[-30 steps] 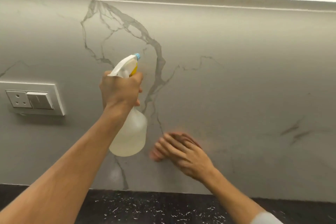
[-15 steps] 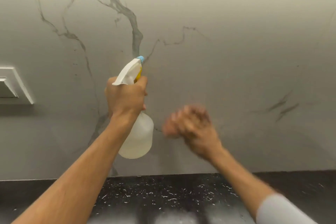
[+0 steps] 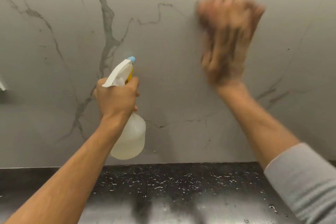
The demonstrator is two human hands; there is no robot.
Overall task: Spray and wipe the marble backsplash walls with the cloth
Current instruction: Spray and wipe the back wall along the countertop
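The marble wall fills our view above the dark counter. Our right hand, blurred and spread flat, has swept from low near the bottle to high right; the cloth beneath it we cannot make out. Our left hand stays wrapped around the spray bottle, so wiping now covers fresh wall.

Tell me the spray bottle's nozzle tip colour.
Light blue, on the spray bottle in the left hand; head view.
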